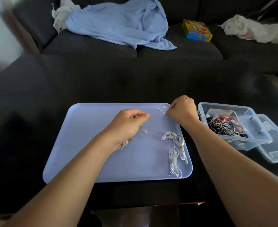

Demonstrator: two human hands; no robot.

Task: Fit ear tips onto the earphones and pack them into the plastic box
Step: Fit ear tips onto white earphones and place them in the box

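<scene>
Two hands work: the left hand (128, 123) pinches one earphone (144, 130), the right hand (182, 110) pinches among about four ear tips (161, 109) at the tray's (89, 145) upper right, and the white earphone bundle (176, 151) lies running up-down.

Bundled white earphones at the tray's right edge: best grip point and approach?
Pinch the bundled white earphones at the yellow tie, coming from above. The cords lie flat on the tray, gathered there, so one pinch probably lifts the whole set; buds fan out toward the far end, plugs trail toward the near end. The right hand is nearest but busy at the loose ear tips.
</scene>
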